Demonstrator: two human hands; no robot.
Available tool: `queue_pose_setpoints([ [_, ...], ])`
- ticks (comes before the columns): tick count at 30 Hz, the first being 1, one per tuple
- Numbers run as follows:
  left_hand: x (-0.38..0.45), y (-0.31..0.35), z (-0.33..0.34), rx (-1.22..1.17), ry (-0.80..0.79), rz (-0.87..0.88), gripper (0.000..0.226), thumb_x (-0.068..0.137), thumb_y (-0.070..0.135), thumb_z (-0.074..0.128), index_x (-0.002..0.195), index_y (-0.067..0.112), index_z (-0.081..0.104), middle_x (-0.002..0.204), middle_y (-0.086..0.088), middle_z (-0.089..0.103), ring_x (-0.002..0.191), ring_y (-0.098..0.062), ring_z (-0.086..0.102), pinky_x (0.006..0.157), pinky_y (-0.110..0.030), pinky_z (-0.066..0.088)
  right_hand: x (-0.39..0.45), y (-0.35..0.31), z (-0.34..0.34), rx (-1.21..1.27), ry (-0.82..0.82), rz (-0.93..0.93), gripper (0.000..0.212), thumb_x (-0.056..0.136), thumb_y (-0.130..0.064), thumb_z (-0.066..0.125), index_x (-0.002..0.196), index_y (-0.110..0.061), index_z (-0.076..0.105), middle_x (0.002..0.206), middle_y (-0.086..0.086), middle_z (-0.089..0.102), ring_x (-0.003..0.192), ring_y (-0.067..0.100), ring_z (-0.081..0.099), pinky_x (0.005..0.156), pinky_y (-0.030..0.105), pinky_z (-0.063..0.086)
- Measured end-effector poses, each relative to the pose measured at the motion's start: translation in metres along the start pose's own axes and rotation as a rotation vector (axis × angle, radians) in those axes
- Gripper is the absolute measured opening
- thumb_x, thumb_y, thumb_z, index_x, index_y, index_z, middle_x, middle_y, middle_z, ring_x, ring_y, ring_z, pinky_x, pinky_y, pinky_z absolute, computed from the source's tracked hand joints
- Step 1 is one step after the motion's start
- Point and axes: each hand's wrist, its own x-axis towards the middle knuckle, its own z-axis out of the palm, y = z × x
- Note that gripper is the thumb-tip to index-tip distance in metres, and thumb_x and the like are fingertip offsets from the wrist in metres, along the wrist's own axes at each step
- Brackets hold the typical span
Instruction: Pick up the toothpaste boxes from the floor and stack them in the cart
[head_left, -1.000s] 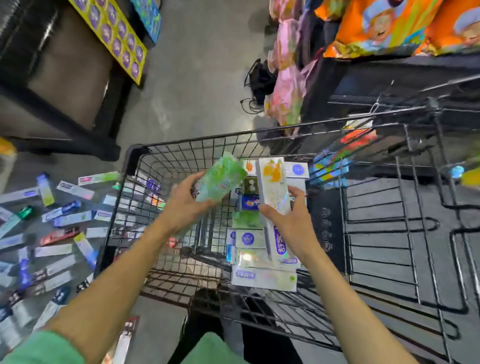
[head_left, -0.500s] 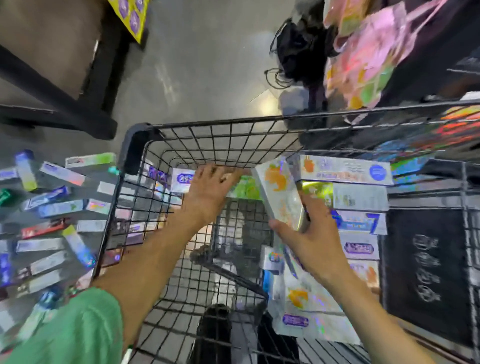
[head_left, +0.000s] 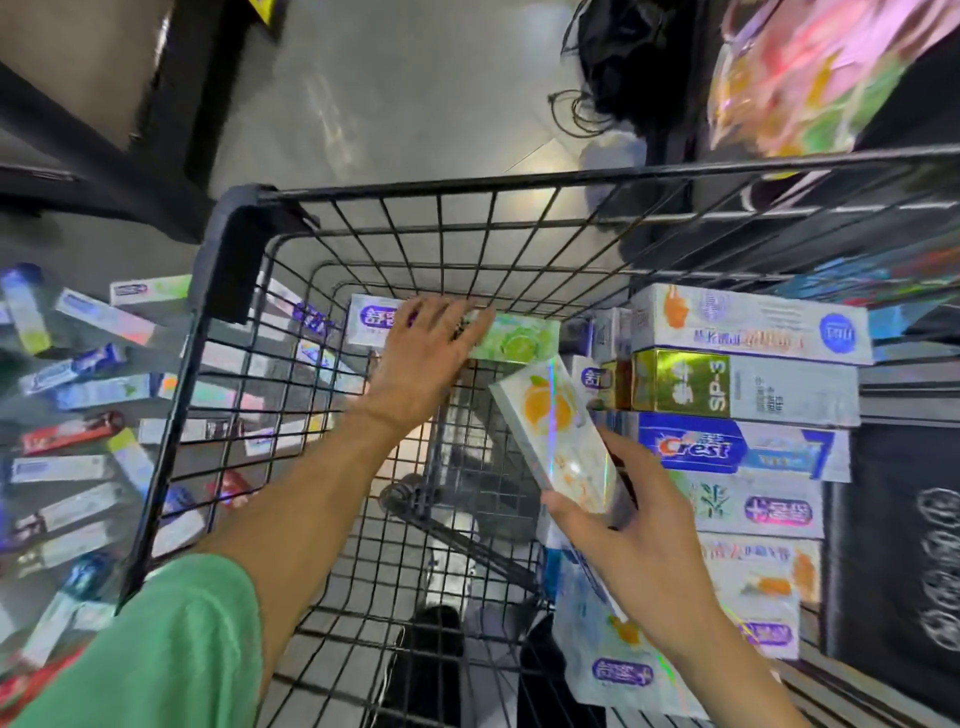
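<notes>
- On the floor at far left, outside the cart, dozens of scattered toothpaste boxes lie loose and overlapping, not yet picked up; a good share of the job looks undone. Crowded so near the cart's side, they could probably be trodden on or crushed if the cart rolls or the person steps that way.
- Left of centre, the left hand reaches deep into the basket, its fingers straight and released, pressing flat on a green lime-printed box that lies against the front wire wall just beside a white and purple box. Nothing is gripped here; a push off centre might slide the green box askew or tip its end through a gap in the mesh.
- At centre, an orange-printed box hangs tilted over the open wire floor, in the air and apart from any stack.
- Right of centre, the right hand holds that box by its near end only, fingers and thumb curled round it. With most of its length unsupported and its foil face likely slick, it may pivot or slip and drop onto the mesh below.
- Along the right side of the basket, a stacked row of boxes lies flat, edge to edge. Some ends overhang unevenly, so a knock from the incoming box or a forearm could likely shift the row and spill it toward the bare middle.
</notes>
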Motion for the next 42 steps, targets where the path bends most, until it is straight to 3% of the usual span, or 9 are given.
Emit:
queue_pose_setpoints([
  [6, -0.012, -0.006, -0.010, -0.073, -0.040, -0.040, 0.088, 0.062, 0.018, 0.084, 0.144, 0.019, 0.049, 0.142, -0.008, 0.054, 0.125, -0.032, 0.048, 0.104, -0.043, 0.028, -0.001, -0.002, 0.008, -0.009, 0.000, -0.008, 0.053, 0.069, -0.057, 0.073, 0.114, -0.066, 0.047, 0.121, -0.024, 0.059, 0.113, 0.002, 0.058, 0.094, 0.041, 0.053],
  [9, -0.025, -0.019, -0.032, -0.188, -0.035, -0.041, 0.073, 0.076, 0.022, 0.078, 0.143, 0.016, 0.051, 0.144, -0.012, 0.053, 0.127, -0.036, 0.049, 0.105, -0.045, 0.029, 0.001, -0.014, 0.005, -0.018, -0.024, -0.011, 0.056, 0.068, -0.062, 0.072, 0.111, -0.077, 0.039, 0.117, -0.034, 0.056, 0.104, 0.009, 0.066, 0.079, 0.045, 0.059],
  [13, -0.051, -0.033, -0.084, -0.300, 0.100, -0.122, 0.055, 0.082, 0.024, 0.070, 0.132, 0.005, 0.059, 0.131, -0.018, 0.061, 0.125, -0.040, 0.051, 0.112, -0.053, 0.035, 0.013, -0.042, 0.001, -0.095, -0.024, -0.083, 0.053, 0.075, -0.051, 0.075, 0.116, -0.064, 0.043, 0.106, -0.032, 0.062, 0.089, 0.011, 0.067, 0.068, 0.034, 0.055],
  [18, -0.096, -0.059, -0.139, -0.481, 0.335, -0.237, 0.050, 0.096, 0.027, 0.054, 0.138, 0.001, 0.054, 0.142, -0.018, 0.051, 0.138, -0.036, 0.042, 0.116, -0.051, 0.033, 0.040, -0.060, 0.014, -0.362, -0.028, -0.224, 0.066, 0.085, -0.036, 0.078, 0.142, -0.018, 0.049, 0.129, 0.005, 0.056, 0.114, 0.026, 0.055, 0.089, 0.040, 0.048],
  [22, -0.127, -0.086, -0.142, -0.439, 0.309, -0.290, 0.063, 0.097, 0.039, 0.051, 0.150, 0.005, 0.040, 0.156, -0.016, 0.038, 0.148, -0.034, 0.029, 0.119, -0.057, 0.026, 0.062, -0.063, 0.034, -0.693, -0.170, -0.328, 0.071, 0.088, -0.046, 0.071, 0.148, -0.021, 0.042, 0.133, 0.007, 0.047, 0.121, 0.029, 0.051, 0.090, 0.042, 0.049],
  [25, -0.137, -0.094, -0.136, -0.473, 0.261, -0.284, 0.071, 0.100, 0.047, 0.045, 0.156, 0.006, 0.029, 0.164, -0.011, 0.025, 0.152, -0.027, 0.021, 0.124, -0.048, 0.021, 0.076, -0.058, 0.058, -0.853, -0.243, -0.411, 0.071, 0.089, -0.046, 0.068, 0.150, -0.021, 0.040, 0.131, 0.007, 0.050, 0.123, 0.032, 0.048, 0.091, 0.042, 0.050],
  [32, -0.133, -0.092, -0.126, -0.410, 0.280, -0.316, 0.072, 0.100, 0.044, 0.049, 0.157, 0.005, 0.027, 0.165, -0.011, 0.025, 0.151, -0.027, 0.022, 0.123, -0.048, 0.022, 0.107, -0.050, 0.109, -1.035, -0.356, -0.492, 0.075, 0.089, -0.035, 0.069, 0.154, -0.019, 0.035, 0.134, 0.014, 0.052, 0.118, 0.037, 0.046, 0.095, 0.045, 0.045],
  [37, -0.134, -0.090, -0.124, -0.499, 0.321, -0.320, 0.070, 0.099, 0.041, 0.050, 0.156, 0.006, 0.029, 0.164, -0.010, 0.027, 0.152, -0.026, 0.023, 0.120, -0.051, 0.027, 0.114, -0.043, 0.131, -1.016, -0.195, -0.543, 0.064, 0.079, -0.016, 0.078, 0.139, -0.007, 0.055, 0.120, 0.020, 0.054, 0.107, 0.041, 0.050, 0.088, 0.047, 0.050],
  [42, -0.133, -0.089, -0.120, -0.531, 0.346, -0.321, 0.069, 0.100, 0.040, 0.051, 0.155, 0.005, 0.031, 0.163, -0.010, 0.028, 0.152, -0.026, 0.023, 0.120, -0.050, 0.028, 0.118, -0.039, 0.139, -1.058, -0.067, -0.574, 0.054, 0.071, -0.009, 0.082, 0.123, -0.010, 0.066, 0.105, 0.016, 0.058, 0.094, 0.039, 0.054, 0.078, 0.044, 0.048],
])
